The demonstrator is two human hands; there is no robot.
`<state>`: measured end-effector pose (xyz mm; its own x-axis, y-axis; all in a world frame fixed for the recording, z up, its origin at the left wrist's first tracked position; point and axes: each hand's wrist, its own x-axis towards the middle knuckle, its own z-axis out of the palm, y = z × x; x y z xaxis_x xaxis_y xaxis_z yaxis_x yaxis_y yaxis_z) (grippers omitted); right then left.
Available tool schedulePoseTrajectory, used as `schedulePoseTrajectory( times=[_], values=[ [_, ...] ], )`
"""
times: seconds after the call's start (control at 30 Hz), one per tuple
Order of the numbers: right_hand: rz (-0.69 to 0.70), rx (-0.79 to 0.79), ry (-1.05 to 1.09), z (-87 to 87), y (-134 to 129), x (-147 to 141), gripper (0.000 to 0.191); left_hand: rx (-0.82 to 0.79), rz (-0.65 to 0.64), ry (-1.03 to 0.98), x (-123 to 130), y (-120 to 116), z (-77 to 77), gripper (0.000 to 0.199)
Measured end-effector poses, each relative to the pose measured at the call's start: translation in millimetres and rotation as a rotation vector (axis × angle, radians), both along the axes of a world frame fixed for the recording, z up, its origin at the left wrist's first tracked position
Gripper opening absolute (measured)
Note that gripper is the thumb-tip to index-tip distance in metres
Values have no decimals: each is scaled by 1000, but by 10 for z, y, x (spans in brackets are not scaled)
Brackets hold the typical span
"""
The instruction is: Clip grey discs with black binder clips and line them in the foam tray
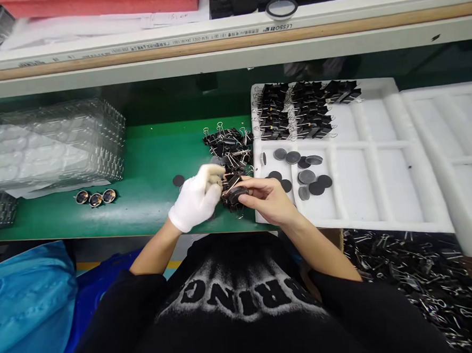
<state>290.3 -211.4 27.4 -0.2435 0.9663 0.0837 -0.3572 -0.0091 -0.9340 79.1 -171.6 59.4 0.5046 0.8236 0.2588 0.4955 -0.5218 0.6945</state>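
Observation:
My left hand (197, 198), in a white glove, is closed at the near part of a pile of black binder clips (228, 145); its fingertips touch a clip with wire handles. My bare right hand (269, 198) pinches a round black disc (237, 194) with the clip against it, just right of the glove. Which part of the clip the gloved fingers grip is hard to see. Loose dark discs (307, 177) lie in the white foam tray (358, 182) at the right, and rows of black clips (274, 112) fill its back compartments.
Stacked clear plastic trays (58, 145) stand at the left, with three round metal-rimmed pieces (95, 199) in front. A shelf edge (228, 46) crosses above the green table (158, 149). Many clips (418, 277) fill a container at lower right. Another foam tray (458, 147) lies far right.

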Motion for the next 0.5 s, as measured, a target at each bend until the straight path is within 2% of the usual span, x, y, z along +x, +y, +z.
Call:
schedulePoseTrajectory(
  times=[0.07, 0.17, 0.27, 0.4, 0.5],
  values=[
    [6, -23, 19, -2, 7, 40, 26, -45, 21, 41, 9, -23, 26, 19],
    [34, -65, 43, -9, 20, 80, 29, -45, 52, 36, 32, -45, 68, 27],
    [84, -101, 75, -25, 33, 108, 32, 32, 44, 10, 37, -38, 76, 29],
    [154, -127, 91, -53, 47, 134, 32, 95, 7, -5, 22, -17, 41, 26],
    [205, -119, 89, -65, 42, 132, 30, 150, -27, -1, 22, -14, 6, 33]
  ],
)
